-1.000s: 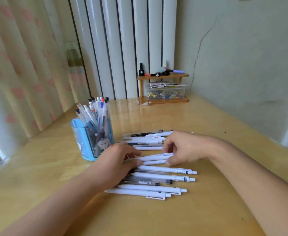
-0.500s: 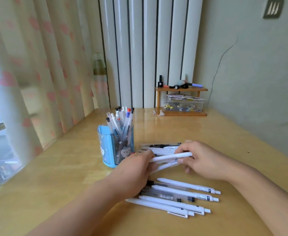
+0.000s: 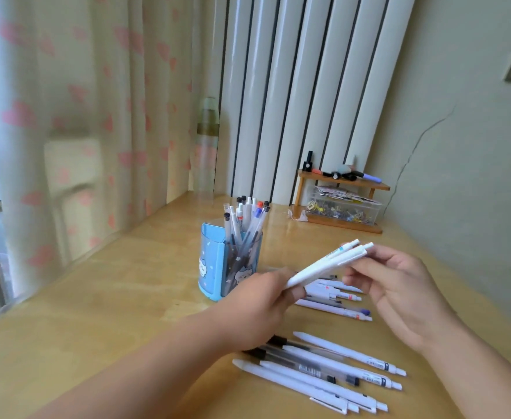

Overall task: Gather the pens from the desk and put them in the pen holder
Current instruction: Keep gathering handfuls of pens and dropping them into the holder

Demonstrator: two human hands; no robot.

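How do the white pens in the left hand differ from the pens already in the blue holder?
The white pens are lifted clear of the desk, slanted up to the right in the left hand; the pens in the holder stand nearly upright in the blue holder. The held ones are opaque white; the holder's are mostly clear-barrelled, with black, red and blue caps. The held bunch is small, the holder's larger. Both are slim stick pens.

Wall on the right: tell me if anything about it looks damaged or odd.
A thin dark crack runs down the pale wall above the small wooden shelf, bending as it drops toward the desk. Nothing else on that wall stands out.
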